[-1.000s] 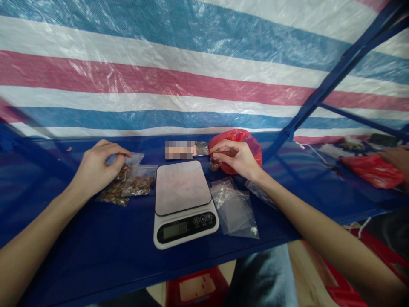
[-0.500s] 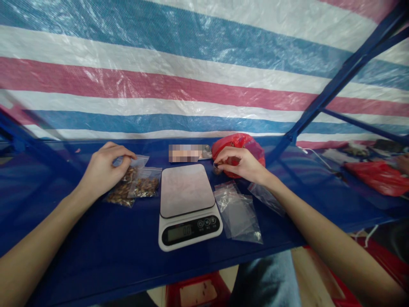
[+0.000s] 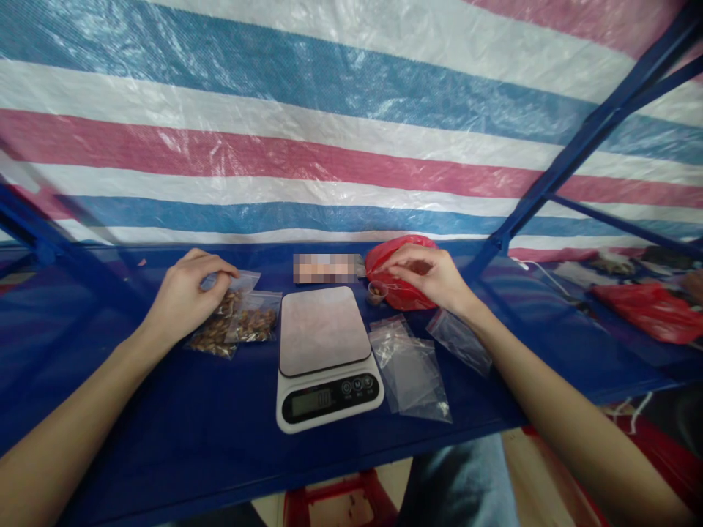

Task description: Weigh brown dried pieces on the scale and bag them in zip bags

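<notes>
head view: flanking the white plastic scale point(image 3: 325, 329), likely for reach, clear brown-filled bags point(image 3: 258, 322) lay under curled left hand point(image 3: 190, 293), red plastic bag point(image 3: 409, 296) by right hand point(image 3: 442, 278); grips couldn't be told.

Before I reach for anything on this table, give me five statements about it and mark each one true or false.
1. The scale sits between the filled bags and the flat clear bags. True.
2. The left hand is pressing on the scale. False: it is at the filled bags.
3. The small clear cup has nothing in it. False: brown pieces show inside.
4. The right hand is at the red bag beside the cup. True.
5. The scale's display faces the striped sheet. False: it is on the scale's near side, toward the person.
</notes>
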Demonstrator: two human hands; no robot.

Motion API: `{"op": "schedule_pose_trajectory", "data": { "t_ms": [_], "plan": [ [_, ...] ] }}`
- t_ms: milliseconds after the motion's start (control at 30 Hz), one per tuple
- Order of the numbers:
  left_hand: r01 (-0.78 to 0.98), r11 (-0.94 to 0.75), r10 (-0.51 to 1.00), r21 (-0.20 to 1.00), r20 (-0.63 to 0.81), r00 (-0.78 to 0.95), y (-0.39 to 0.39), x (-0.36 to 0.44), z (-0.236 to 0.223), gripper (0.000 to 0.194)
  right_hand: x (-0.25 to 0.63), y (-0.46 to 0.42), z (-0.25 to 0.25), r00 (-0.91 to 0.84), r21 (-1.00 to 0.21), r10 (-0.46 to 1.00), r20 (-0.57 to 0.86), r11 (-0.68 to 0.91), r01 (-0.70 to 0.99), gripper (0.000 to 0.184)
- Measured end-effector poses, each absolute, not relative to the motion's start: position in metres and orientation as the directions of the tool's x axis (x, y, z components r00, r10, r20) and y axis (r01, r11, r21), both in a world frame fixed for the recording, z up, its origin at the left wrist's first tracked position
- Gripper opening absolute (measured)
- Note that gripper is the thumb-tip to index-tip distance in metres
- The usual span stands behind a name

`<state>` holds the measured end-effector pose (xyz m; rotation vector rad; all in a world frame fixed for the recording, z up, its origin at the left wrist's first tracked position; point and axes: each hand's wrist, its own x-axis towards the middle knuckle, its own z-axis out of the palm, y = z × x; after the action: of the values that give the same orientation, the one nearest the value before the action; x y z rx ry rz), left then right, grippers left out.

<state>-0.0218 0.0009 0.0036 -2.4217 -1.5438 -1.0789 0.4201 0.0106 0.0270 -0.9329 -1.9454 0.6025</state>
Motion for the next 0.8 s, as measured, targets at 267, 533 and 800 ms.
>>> {"op": "schedule_pose_trajectory", "data": {
  "t_ms": [267, 533, 800],
  "plan": [
    [0.816, -0.475, 0.784, 0.329, 0.579, 0.223, 0.001, -0.021, 0.004, 0.029, 0.469, 0.041, 0.012, -0.326, -0.615, 0.853, 0.408, 0.521, 0.592, 0.017],
    [0.813, -0.476, 0.785, 0.334, 0.578, 0.221, 0.002, -0.022, 0.002, 0.028, 0.459, 0.048, -0.006, -0.481, -0.397, 0.765, 0.428, 0.637, 0.660, 0.029],
    [0.813, -0.469, 0.801, 0.344, 0.553, 0.228, 0.004, -0.023, 0.004, 0.027, 0.462, 0.045, 0.009, -0.416, -0.384, 0.775, 0.475, 0.609, 0.694, 0.017]
  ]
}}
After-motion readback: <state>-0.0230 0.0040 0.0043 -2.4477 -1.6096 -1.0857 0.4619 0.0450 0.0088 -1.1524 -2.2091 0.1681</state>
